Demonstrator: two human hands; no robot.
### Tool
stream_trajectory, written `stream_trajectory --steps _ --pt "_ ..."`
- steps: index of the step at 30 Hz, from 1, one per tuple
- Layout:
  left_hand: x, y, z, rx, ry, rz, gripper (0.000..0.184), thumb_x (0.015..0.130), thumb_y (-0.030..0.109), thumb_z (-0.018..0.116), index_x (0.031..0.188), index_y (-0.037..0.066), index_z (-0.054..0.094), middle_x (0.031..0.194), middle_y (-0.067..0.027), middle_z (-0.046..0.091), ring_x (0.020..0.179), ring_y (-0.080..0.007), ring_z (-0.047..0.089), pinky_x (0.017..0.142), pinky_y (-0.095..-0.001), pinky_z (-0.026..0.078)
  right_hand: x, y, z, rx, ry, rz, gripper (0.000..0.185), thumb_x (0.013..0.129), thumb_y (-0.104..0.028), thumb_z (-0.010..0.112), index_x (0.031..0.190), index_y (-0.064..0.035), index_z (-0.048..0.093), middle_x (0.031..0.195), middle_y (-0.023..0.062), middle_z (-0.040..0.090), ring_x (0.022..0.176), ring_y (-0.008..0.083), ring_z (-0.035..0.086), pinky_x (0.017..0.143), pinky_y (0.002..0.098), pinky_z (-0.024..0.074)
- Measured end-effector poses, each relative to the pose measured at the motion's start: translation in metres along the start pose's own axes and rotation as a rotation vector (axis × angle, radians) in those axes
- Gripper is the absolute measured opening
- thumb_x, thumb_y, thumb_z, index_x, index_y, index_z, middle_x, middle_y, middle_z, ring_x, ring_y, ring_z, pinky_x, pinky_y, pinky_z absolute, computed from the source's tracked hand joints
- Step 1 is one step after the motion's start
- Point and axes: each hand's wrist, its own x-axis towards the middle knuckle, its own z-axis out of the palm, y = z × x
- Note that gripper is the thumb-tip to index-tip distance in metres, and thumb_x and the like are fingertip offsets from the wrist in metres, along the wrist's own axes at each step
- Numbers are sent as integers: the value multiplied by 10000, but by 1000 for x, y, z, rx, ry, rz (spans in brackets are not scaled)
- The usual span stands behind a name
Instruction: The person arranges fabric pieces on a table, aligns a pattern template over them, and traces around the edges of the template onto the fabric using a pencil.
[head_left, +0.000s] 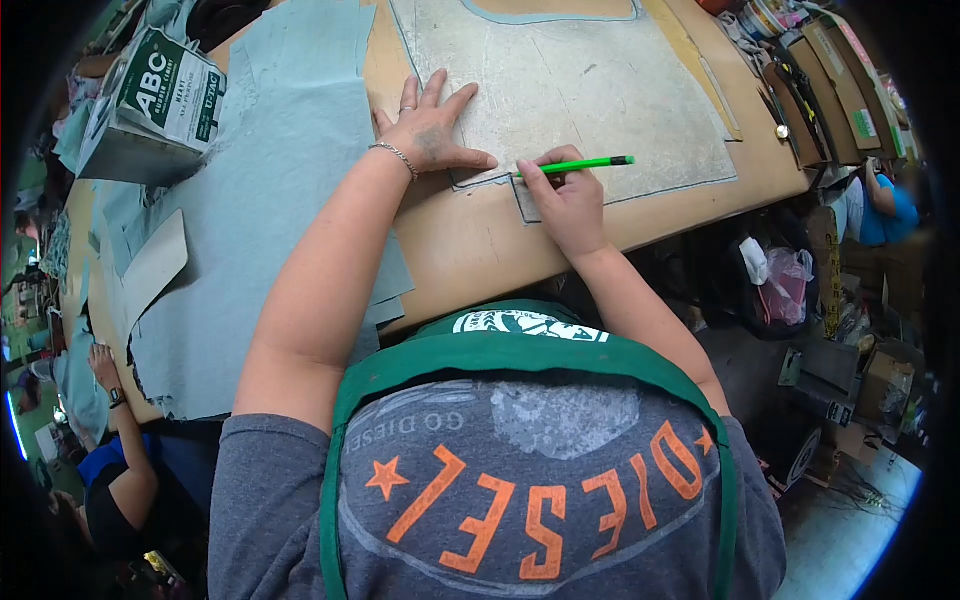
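A large pale pattern sheet (590,100) with dark outlined edges lies on the tan tabletop (450,240). My left hand (430,130) presses flat on the sheet's left edge, fingers spread, thumb stretched to the right. In my right hand (565,200) is a bright green pencil (590,166), gripped between thumb and fingers near the sheet's lower edge. The pencil's dark end points right; its tip is close to a notch in the outline, near my left thumb. Whether the tip touches the surface I cannot tell.
Blue-grey fabric (270,200) covers the table's left side, with a cement can (160,105) on it and a pale card piece (155,265) nearby. Cardboard boxes (840,80) and scissors (775,115) lie at the right. Another person's hand (103,367) rests at the far left.
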Motion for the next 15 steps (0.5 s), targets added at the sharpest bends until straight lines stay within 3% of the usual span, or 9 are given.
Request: stream_trajectory --steps 7,10,11,15 --pt "0 -2 4 16 19 3 1056 469 693 662 1362 344 220 1463 -58 63 1331 -357 19 947 -680 121 -5 3 1 -132 -14 -228 192 777 -140 644 723 -39 490 581 98 509 500 209 516 483 297 410" --pt "1 -2 1 9 13 4 1054 470 683 667 1362 335 226 1463 -59 65 1333 -353 21 947 -680 126 -33 -6 -20 -118 -90 -92 173 782 -105 632 716 -39 486 602 102 520 537 175 536 498 280 415" --pt "1 -1 0 6 7 0 1059 466 682 670 1362 329 231 1463 -61 65 1334 -350 19 948 -679 130 -41 -3 -26 86 -124 85 158 790 -92 628 721 -42 494 646 79 551 592 117 540 550 250 428" --pt "3 18 -14 98 -40 32 1008 513 579 693 1367 296 239 1461 -79 69 1335 -347 28 950 -675 155 -38 9 -55 330 -9 144 115 806 -87 619 777 -45 516 725 28 581 680 86 549 636 226 440"
